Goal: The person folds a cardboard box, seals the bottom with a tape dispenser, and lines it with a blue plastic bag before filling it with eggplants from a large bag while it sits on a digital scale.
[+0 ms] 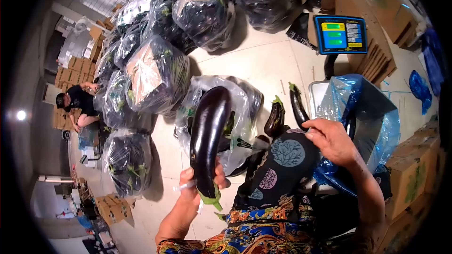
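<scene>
My left hand (189, 189) is closed round the lower end of a large, glossy dark eggplant (209, 136), held up with its green stem end down. A small white strip (183, 186) shows at the fingers of that hand; what it is I cannot make out. Over my right knee hovers my right hand (332, 142), fingers loosely bent, with nothing visible between them. Behind the held eggplant sits an open clear plastic bag (240, 96) with more eggplants inside. Two smaller eggplants, one (275, 118) and another (297, 106), lie on the floor beyond my knee.
A blue-lined container (376, 127) stands at my right, by a scale display (341, 35) with lit green digits. Stuffed bags of eggplants (157, 75) crowd the left and back. Cardboard boxes (412, 174) line the right. A person (80, 101) crouches far left.
</scene>
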A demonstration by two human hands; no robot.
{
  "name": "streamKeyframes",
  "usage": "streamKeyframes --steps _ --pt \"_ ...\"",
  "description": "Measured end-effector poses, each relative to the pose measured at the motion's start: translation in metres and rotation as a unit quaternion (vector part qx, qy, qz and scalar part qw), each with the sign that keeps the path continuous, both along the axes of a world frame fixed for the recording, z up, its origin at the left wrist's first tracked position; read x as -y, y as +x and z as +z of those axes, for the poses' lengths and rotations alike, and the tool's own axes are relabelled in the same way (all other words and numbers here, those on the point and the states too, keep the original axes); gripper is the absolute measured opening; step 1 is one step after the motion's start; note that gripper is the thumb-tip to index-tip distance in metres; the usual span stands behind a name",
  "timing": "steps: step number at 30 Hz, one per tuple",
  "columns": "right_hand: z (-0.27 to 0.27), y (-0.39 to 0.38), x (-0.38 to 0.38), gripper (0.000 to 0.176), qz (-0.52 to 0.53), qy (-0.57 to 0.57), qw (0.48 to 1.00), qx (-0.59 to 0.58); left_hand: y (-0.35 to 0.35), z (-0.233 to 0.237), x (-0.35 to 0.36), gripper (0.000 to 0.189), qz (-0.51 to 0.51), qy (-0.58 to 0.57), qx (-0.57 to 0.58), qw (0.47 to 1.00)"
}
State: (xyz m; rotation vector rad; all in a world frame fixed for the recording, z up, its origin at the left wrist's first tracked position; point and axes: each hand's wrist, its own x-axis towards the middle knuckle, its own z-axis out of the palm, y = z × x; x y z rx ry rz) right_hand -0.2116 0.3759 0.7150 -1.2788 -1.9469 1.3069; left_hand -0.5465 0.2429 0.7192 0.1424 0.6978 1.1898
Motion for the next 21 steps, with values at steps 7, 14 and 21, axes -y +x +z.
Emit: streamKeyframes --steps 7,14,21 --pt "0.051 0.011 0.029 0.04 -0.129 -0.077 0.96 -0.238 0.089 0.051 -0.048 0.094 -0.223 0.177 -0.237 0.929" --pt "0.028 0.146 0.041 0.035 -0.317 -0.031 0.94 -0.125 0.205 0.06 -0.113 0.074 -0.446 0.197 -0.242 0.839" --pt "-0.048 0.212 0.074 0.038 -0.402 -0.059 0.912 -0.052 0.295 -0.04 -0.126 0.073 -0.558 0.222 -0.391 0.698"
